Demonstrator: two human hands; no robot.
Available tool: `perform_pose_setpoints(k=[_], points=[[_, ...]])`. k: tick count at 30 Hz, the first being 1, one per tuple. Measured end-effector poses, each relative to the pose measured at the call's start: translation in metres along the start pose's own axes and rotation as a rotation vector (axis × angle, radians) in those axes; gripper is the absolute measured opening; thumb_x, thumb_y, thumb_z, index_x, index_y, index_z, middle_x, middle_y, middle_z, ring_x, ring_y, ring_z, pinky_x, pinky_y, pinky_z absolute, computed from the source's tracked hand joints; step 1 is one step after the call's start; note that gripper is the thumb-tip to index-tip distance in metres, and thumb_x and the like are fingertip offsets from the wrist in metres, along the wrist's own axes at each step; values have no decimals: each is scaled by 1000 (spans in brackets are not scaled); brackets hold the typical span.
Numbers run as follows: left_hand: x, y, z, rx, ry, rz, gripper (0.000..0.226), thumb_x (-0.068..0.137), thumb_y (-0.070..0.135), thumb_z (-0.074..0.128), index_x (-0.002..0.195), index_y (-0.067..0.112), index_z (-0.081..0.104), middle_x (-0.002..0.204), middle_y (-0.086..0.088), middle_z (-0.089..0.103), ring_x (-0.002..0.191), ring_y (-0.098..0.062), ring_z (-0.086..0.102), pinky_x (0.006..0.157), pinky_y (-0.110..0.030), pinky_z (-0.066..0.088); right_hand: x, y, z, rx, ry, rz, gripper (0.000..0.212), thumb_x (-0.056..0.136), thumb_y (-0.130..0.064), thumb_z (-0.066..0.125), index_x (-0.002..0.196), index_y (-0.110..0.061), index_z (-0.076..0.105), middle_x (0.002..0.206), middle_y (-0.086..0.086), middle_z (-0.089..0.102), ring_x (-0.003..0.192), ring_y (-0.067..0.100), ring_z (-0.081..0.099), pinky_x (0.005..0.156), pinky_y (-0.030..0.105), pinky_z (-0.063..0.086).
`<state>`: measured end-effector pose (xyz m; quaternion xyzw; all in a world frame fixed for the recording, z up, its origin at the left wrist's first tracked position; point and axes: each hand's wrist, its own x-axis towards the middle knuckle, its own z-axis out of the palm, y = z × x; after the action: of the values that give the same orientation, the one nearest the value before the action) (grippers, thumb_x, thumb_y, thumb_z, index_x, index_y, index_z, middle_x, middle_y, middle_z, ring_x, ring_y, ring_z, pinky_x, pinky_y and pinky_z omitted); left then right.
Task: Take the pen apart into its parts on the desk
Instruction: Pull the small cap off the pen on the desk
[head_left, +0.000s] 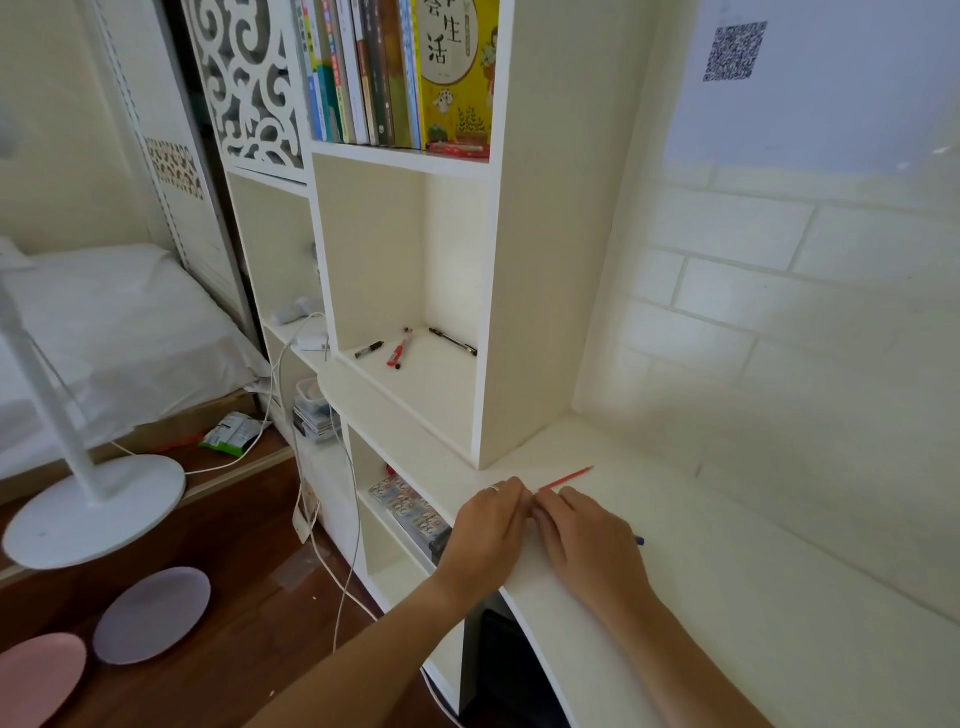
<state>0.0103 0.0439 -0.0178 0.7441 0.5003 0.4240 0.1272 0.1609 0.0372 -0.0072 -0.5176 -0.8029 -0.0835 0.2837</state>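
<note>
Fingers of the left hand and right hand meet low in the centre of the frame, pinched narrow on a pen part I cannot make out. Just beyond them a thin red refill angles over the white surface — light, bendy, probably slick; best gripped near its end.

You get soft, even daylight with a cool bluish cast at the upper right of the frame. The tabletop shows only faint shadows. Wide-angle bending curves the shelf lines, and the left edge blurs.
</note>
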Motion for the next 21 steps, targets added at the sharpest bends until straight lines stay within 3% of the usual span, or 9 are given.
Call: perform_pose_setpoints(k=[5, 9, 14, 17, 21], points=[[2, -1, -4, 11, -35, -13, 24, 99, 16, 41, 79, 9, 52, 72, -5, 59, 65, -19, 51, 60, -38, 43, -1, 0, 0, -43, -57, 19, 26, 104, -36, 50, 108, -24, 72, 75, -5, 68, 61, 14, 64, 52, 26, 47], [0, -1, -2, 28, -36, -40, 20, 95, 5, 44, 78, 12, 52, 72, -4, 57, 66, -19, 51, 62, -42, 45, -1, -1, -2, -42, -54, 29, 26, 103, -40, 49, 107, -28, 72, 69, -6, 67, 56, 11, 61, 48, 15, 21], [-1, -1, -4, 32, -24, -51, 25, 92, -3, 45, 74, 14, 47, 70, -4, 55, 65, -20, 49, 62, -45, 44, 0, 2, -4, -74, -97, 46, 33, 104, -49, 35, 110, -38, 66, 70, -6, 68, 60, 12, 63, 52, 26, 43], [-4, 0, -3, 28, 15, -67, 23, 90, -5, 44, 78, 15, 48, 75, -3, 55, 69, -20, 49, 62, -43, 46, 1, 0, -3, -60, -119, 57, 35, 104, -50, 29, 115, -36, 60, 77, -8, 69, 65, 10, 64, 55, 22, 35], [-6, -2, -3, 39, 191, -165, 13, 101, 13, 44, 94, 19, 52, 95, 3, 51, 85, -13, 47, 72, -21, 42, 3, 1, -1, 29, -94, 227, 23, 104, -40, 39, 111, -24, 54, 89, -9, 69, 75, 10, 66, 61, 19, 39]])
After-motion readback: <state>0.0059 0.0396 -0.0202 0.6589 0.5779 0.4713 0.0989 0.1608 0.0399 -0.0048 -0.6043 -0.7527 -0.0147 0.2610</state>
